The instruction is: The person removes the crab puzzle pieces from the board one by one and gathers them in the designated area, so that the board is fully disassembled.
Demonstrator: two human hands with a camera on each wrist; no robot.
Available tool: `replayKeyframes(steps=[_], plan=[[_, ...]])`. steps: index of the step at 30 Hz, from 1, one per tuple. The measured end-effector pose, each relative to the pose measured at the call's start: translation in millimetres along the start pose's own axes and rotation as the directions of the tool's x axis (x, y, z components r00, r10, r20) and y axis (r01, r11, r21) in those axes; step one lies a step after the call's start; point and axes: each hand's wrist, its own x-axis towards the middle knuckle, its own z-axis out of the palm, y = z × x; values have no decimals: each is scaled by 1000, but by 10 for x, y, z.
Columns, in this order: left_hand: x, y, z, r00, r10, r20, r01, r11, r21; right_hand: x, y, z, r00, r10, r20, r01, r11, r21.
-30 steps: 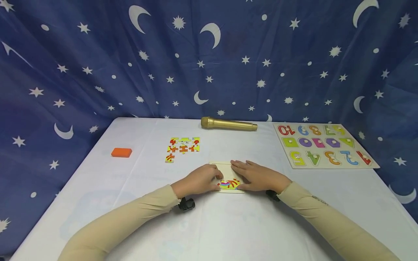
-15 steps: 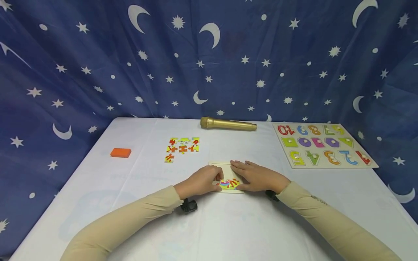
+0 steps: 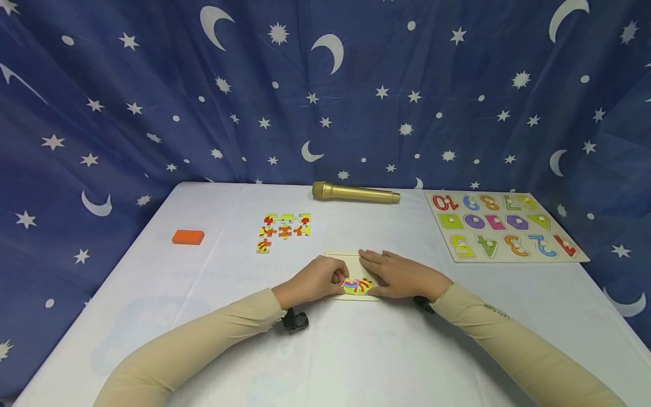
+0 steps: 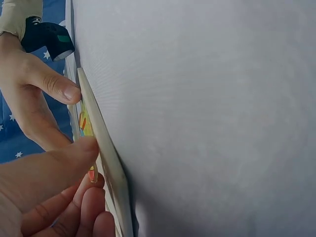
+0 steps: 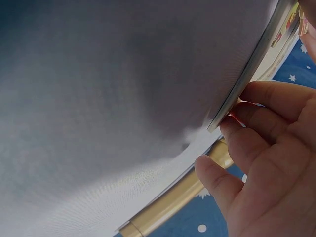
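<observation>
A shallow wooden puzzle tray (image 3: pixel 352 265) lies on the white table before me. Joined jigsaw pieces (image 3: pixel 360 286) with red, yellow and rainbow print fill part of its near side. At the tray's near left corner, my left hand (image 3: pixel 315 278) pinches a jigsaw piece between thumb and fingers; in the left wrist view the red end of this jigsaw piece (image 4: pixel 93 175) shows below the thumb. My right hand (image 3: pixel 407 275) rests along the tray's right edge, its fingers extended, as the right wrist view also shows. The fingers hide much of the held piece.
Several loose jigsaw pieces (image 3: pixel 285 232) lie in rows beyond my left hand. Farther left sits an orange block (image 3: pixel 188 237). A gold microphone (image 3: pixel 356 193) lies at the table's back edge. A number and shape board (image 3: pixel 442 243) occupies the back right.
The left hand's fingers have shifted slightly at the tray's near left corner, and the piece there sits a little differently. My right hand stays in place.
</observation>
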Motion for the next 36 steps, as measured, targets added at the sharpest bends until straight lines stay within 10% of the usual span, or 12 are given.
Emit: replayKeyframes(steps=[19,27,36], plan=[[-46,-104,-224,999,-10,-40,10,1000,-9,-18,-50,-55,1000,2,2,-2,1000,31],[-205,-658,-758,969,-125,-214,132,991,18,-20,-53,-58,1000,6,13,-6,1000,10],[-313,-1055,-877,951,-251,-181,263,964,45,-17,-32,-36,1000,4,15,-4,1000,0]])
